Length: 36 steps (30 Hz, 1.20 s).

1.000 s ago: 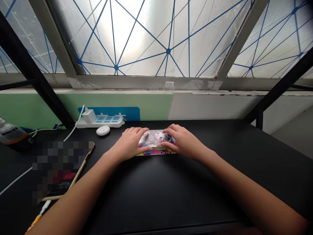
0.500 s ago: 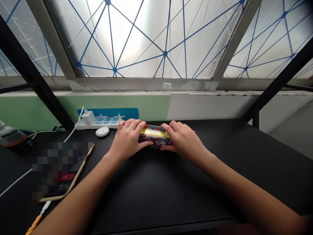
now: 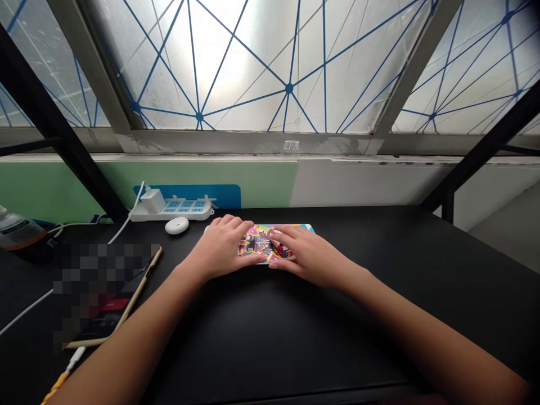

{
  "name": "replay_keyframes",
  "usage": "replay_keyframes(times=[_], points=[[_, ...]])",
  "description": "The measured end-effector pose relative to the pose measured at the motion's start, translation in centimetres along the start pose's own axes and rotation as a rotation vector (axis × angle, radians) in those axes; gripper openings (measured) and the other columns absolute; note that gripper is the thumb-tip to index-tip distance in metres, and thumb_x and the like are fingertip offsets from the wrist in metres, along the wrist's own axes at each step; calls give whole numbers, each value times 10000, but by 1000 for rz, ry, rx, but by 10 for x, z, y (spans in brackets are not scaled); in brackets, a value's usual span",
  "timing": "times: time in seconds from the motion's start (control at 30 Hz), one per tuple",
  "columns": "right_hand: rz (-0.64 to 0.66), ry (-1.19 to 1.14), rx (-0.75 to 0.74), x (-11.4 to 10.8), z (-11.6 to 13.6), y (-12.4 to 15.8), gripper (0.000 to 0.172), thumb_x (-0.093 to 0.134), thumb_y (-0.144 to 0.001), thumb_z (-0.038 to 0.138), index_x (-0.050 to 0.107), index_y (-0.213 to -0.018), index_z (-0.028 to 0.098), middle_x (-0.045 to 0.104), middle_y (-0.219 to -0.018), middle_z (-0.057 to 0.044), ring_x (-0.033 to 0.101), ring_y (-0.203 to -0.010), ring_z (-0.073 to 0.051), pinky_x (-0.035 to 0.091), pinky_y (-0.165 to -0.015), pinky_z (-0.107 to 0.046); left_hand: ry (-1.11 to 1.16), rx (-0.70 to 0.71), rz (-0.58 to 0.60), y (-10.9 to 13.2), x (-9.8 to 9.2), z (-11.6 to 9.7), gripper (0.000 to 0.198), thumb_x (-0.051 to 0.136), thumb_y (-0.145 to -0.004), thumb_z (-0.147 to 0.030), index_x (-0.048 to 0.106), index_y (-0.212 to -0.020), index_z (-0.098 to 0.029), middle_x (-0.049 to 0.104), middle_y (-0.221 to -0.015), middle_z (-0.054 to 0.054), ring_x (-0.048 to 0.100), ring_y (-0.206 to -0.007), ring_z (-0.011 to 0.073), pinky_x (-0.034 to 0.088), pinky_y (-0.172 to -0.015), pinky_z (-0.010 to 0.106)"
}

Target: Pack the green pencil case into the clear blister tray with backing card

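Worn on the head, looking forward and down from above the near edge of the black table [image 3: 295, 337], fairly close to its top, toward the window [image 3: 236, 67] beyond its far edge.

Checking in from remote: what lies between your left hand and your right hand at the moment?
In the head view, a flat, brightly printed box lies between the left hand and the right hand, with the fingers of both hands resting on it.

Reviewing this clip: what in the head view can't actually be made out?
In the head view:
- Printed box: most of its art and text, covered by the left hand and right hand.
- Phone: mostly obscured by a pixelated patch.
- Bottle: cut off by the left edge; label too small to read.
- Yellow cable: cut off by the bottom edge.
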State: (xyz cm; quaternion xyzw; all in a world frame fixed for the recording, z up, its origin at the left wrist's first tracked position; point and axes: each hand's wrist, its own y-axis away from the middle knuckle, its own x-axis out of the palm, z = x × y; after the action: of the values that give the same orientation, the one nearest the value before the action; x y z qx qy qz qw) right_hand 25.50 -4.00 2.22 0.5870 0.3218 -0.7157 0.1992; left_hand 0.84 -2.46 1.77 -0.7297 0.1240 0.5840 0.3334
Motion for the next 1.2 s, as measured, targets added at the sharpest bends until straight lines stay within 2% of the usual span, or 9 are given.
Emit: replay_keyframes(times=[0.13, 0.23, 0.4, 0.57, 0.67, 0.77, 0.9, 1.07, 1.2], points=[[104, -69, 14, 3, -11, -3, 710, 411, -949, 664, 390, -1517, 240, 240, -1634, -117, 271, -1471, -355, 296, -1146, -540, 73, -112, 103, 2, 8, 10, 885, 482, -809, -811, 395, -1477, -237, 480, -1498, 123, 421, -1358, 356, 278, -1113, 552], [208, -105, 8, -3, -16, -3, 717, 379, -953, 679, 357, -1534, 260, 324, -1602, -73, 238, -1486, -335, 256, -1173, -529, 94, -133, 153, 2, 10, 10, 835, 445, -836, -801, 445, -1450, -235, 492, -1495, 104, 424, -1369, 338, 261, -1136, 539], [351, -103, 89, -26, -32, 7, 593, 412, -953, 657, 546, -1415, 311, 463, -1524, -26, 354, -1435, -339, 410, -1084, -493, 111, -144, 177, 1, 5, 11, 707, 370, -914, -729, 514, -1398, -234, 513, -1482, 80, 434, -1371, 308, 260, -1153, 494], [207, 146, 94, -20, -16, 11, 473, 443, -967, 600, 694, -1242, 308, 625, -1377, -72, 434, -1374, -401, 433, -1025, -580, 141, -201, 186, 1, 4, 11, 724, 314, -928, -737, 498, -1409, -229, 494, -1500, 88, 415, -1389, 307, 244, -1157, 534], [51, 176, 23, 5, 16, 2, 802, 445, -902, 713, 451, -1482, 159, 417, -1541, -180, 339, -1433, -394, 334, -1119, -600, 192, -263, 139, -1, 6, 9, 646, 255, -976, -673, 517, -1381, -243, 529, -1473, 73, 424, -1388, 284, 246, -1158, 532], [73, 100, -83, 24, 39, -5, 1009, 470, -826, 785, 274, -1556, 116, 262, -1604, -188, 223, -1479, -387, 255, -1171, -596, 257, -331, 118, -2, 8, 8, 604, 183, -1014, -605, 513, -1376, -252, 548, -1457, 59, 430, -1387, 260, 212, -1169, 560], [174, -6, -61, 8, 27, -1, 820, 464, -891, 714, 392, -1517, 189, 340, -1583, -131, 295, -1459, -356, 287, -1172, -554, 232, -329, 173, -1, 8, 9, 664, 155, -1000, -637, 490, -1411, -237, 473, -1521, 71, 356, -1438, 270, 163, -1184, 580], [215, -63, 46, -27, -6, 8, 479, 413, -981, 592, 707, -1210, 292, 691, -1285, -47, 596, -1240, -316, 495, -1011, -466, 175, -306, 220, -1, 7, 9, 693, 182, -989, -648, 454, -1453, -213, 445, -1539, 81, 346, -1443, 282, 154, -1190, 585], [64, 74, 29, -5, 5, 2, 651, 469, -930, 648, 557, -1399, 205, 548, -1447, -153, 487, -1338, -382, 424, -1067, -562, 102, -297, 197, 0, 10, 7, 685, 262, -980, -634, 430, -1475, -191, 424, -1550, 107, 335, -1447, 302, 175, -1182, 588]])
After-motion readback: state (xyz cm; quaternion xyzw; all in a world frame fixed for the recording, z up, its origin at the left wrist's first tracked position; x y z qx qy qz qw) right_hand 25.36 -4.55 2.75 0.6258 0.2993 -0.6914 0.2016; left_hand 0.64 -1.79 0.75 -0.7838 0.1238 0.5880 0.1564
